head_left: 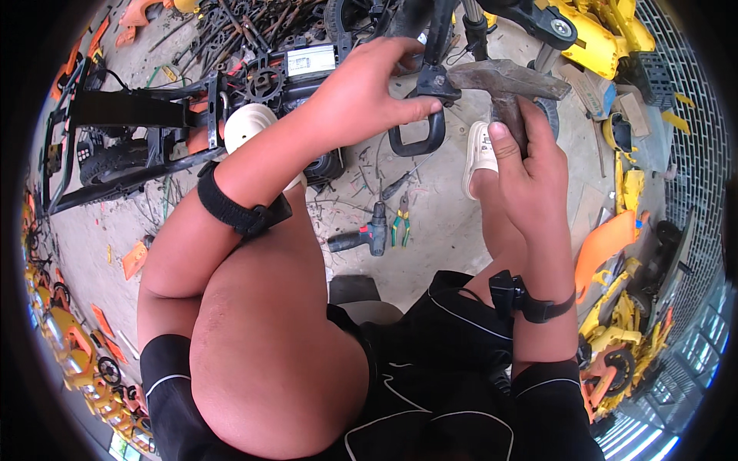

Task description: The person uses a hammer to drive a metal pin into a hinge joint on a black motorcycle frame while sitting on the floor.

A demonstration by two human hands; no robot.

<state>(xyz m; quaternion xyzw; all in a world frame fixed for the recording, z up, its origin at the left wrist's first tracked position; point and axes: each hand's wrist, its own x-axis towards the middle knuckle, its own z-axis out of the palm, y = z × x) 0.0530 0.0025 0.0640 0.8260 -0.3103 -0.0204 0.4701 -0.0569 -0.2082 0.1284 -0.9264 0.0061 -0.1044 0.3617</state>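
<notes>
My right hand (532, 165) is closed around the handle of a hammer (509, 78). Its worn metal head is level with a black metal fitting (436, 81) and close to its right side. My left hand (361, 94) grips that fitting from the left, thumb pressed against its lower part and fingers partly hidden behind it. A black tube rises from the fitting, and a rounded black loop (419, 146) hangs below it.
On the concrete floor between my legs lie a cordless drill (372, 232), green-yellow pliers (401, 220) and a screwdriver (397, 184). A black vehicle frame (131, 111) stands left, metal rods (246, 31) are heaped behind, and yellow panels (596, 46) lie at right.
</notes>
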